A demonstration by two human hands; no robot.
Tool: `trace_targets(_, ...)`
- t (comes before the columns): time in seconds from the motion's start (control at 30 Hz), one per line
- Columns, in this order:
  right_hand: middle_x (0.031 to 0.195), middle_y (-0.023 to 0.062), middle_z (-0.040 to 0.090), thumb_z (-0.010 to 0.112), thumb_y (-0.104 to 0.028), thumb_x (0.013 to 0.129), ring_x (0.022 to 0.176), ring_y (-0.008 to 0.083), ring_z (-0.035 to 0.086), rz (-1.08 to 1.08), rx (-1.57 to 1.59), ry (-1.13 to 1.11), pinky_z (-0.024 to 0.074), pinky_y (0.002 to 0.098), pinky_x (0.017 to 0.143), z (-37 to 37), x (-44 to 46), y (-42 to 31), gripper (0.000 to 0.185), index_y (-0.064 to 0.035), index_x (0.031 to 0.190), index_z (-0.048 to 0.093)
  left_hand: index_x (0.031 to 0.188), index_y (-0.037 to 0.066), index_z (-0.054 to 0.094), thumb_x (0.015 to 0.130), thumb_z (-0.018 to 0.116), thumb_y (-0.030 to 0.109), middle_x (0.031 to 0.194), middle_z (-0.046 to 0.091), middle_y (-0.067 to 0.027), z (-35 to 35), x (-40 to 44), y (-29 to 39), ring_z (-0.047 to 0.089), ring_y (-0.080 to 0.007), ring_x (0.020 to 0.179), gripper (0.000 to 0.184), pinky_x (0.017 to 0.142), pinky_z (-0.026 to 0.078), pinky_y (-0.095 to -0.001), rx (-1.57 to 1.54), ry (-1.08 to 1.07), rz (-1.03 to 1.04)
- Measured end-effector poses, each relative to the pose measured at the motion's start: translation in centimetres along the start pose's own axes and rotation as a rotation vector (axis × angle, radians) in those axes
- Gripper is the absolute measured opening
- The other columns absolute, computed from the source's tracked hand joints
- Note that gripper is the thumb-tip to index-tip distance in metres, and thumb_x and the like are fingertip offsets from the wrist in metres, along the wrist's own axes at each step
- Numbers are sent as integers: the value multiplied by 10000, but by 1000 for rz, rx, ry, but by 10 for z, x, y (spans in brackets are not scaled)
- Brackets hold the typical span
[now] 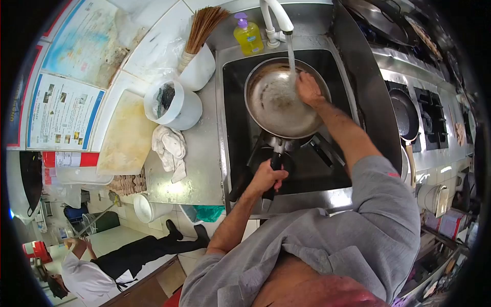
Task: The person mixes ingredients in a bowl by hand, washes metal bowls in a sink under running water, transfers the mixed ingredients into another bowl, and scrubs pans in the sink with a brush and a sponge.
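A metal frying pan (279,105) is held over the dark sink (235,138), with other dark-handled pans partly hidden below it. My left hand (267,176) is wrapped round its black handle. Water runs from the white faucet (279,18) into the pan near its far right side. My right hand (309,89) is inside the pan by the stream, fingers close together; whether something is under them is hidden.
Left of the sink are a white bucket (186,110), a crumpled cloth (170,148) and a straw brush (202,30). A yellow soap bottle (249,38) stands behind it. Stoves with a pan (404,113) are at right. Another person (92,271) is at lower left.
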State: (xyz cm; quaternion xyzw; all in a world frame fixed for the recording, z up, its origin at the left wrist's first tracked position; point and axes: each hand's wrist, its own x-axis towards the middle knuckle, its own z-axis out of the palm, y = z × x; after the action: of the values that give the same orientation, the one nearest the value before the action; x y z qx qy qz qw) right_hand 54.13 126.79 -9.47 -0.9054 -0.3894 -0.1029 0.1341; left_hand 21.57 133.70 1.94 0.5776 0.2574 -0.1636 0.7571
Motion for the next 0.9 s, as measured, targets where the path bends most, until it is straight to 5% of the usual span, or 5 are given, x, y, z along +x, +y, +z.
trace_targets(0.17,870,205,529,486,-86,792,835,329,524,532,667,378,417,426,776,36,41,-82,194,4,963,507,757,23,438,693,625,20,532,470,-38,22,16,-10,473,-128,383,197,351,383,-292,92,-109,-12)
trace_targets(0.3,757,157,571,515,-80,753,740,287,546,115,1216,-411,430,389,733,35,-39,-109,133,-29,864,566,750,23,444,692,609,17,511,484,-48,5,33,-13,487,-137,378,175,352,382,-292,168,-11,62)
trace_targets(0.5,988,147,594,541,-126,769,973,314,549,-395,-182,-263,434,413,843,18,-34,27,214,-85,951,647,738,26,454,694,590,22,511,502,-41,-25,36,-24,498,-139,377,143,372,390,-290,318,128,142)
trace_targets(0.63,1100,151,555,509,-172,805,1056,331,506,-409,-218,211,420,415,868,6,-34,25,220,-87,951,650,755,11,464,701,586,33,521,518,-48,-27,39,-18,510,-143,384,135,375,396,-291,402,190,164)
trace_targets(0.9,1070,264,564,447,-437,897,1012,312,570,267,598,-351,394,425,890,-46,-85,-140,449,-40,1037,604,816,-3,499,715,603,48,528,539,-71,-19,70,-29,513,-153,384,154,376,404,-291,363,123,190)
